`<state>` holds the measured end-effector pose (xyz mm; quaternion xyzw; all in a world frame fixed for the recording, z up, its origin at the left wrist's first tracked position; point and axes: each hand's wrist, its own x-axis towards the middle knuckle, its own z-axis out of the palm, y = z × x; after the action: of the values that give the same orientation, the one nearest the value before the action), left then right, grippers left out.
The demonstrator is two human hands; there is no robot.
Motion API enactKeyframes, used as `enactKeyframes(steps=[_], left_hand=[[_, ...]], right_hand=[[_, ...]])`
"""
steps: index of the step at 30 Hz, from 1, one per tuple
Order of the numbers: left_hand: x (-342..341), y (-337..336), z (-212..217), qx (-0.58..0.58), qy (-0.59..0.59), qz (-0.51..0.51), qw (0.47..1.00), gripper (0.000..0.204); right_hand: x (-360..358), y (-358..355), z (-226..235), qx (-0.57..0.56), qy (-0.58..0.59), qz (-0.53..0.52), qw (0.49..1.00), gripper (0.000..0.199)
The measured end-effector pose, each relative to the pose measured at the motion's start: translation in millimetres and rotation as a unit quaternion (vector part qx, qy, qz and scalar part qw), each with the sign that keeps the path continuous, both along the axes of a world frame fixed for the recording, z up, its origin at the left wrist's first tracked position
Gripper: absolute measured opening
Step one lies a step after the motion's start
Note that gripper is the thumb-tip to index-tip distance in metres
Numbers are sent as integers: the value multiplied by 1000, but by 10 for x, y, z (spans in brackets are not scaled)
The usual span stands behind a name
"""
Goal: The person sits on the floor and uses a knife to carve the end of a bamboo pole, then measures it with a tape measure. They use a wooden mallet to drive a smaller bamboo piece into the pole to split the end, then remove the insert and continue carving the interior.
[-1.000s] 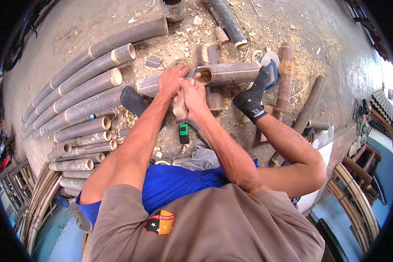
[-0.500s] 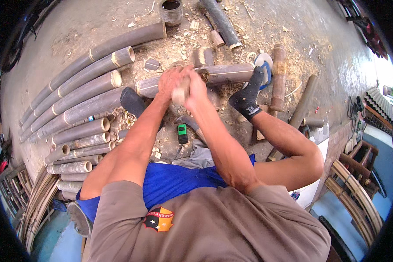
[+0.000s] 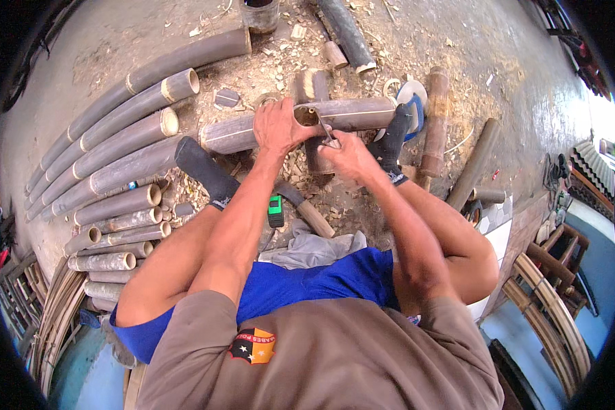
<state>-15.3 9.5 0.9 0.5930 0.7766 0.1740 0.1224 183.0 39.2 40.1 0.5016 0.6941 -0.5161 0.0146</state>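
A dark bamboo pole (image 3: pixel 359 115) lies crosswise before me on a shorter bamboo piece (image 3: pixel 319 160), with a hole cut into its upper side. My left hand (image 3: pixel 277 128) is closed over the pole just left of the hole, its thumb by the hole's edge. At the right of the hole, my right hand (image 3: pixel 352 158) grips a slim knife-like blade (image 3: pixel 323 124); its handle is hidden in the fingers. The blade's tip reaches the hole's rim. My socked feet (image 3: pixel 208 167) stand at both sides of the pole.
Several cut bamboo poles (image 3: pixel 126 140) lie at the left. A wooden-handled tool (image 3: pixel 311 212) and a green-black tape measure (image 3: pixel 275 210) rest on the floor near my lap. A flip-flop (image 3: pixel 413 99) and a brown bamboo tube (image 3: pixel 434 123) are at the right. Shavings litter the ground.
My hands were close together over the pole, blurred, around a pale wooden piece. Now the right hand has moved right and turned, bringing the blade to the hole; the left stays on the pole.
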Motion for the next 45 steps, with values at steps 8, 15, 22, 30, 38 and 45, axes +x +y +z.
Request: enactKeyframes(steps=[8, 15, 22, 30, 38, 45], left_hand=[[165, 90, -157, 5, -27, 80, 996, 74], [-506, 4, -28, -156, -41, -116, 980, 92], [-615, -12, 93, -202, -13, -136, 970, 99], [-610, -98, -13, -173, 7, -127, 977, 69], [-796, -267, -785, 13, -170, -115, 979, 40], [-634, -99, 85, -167, 10, -141, 976, 94]], right_hand=[[-348, 1251, 220, 6, -89, 366, 927, 48], [-97, 539, -41, 21, -31, 197, 980, 49], [-89, -146, -402, -43, 62, 78, 994, 55], [-1042, -773, -329, -264, 277, -375, 845, 23], [-1825, -171, -377, -399, 480, -588, 515, 23], [-421, -626, -625, -136, 193, -298, 925, 40]])
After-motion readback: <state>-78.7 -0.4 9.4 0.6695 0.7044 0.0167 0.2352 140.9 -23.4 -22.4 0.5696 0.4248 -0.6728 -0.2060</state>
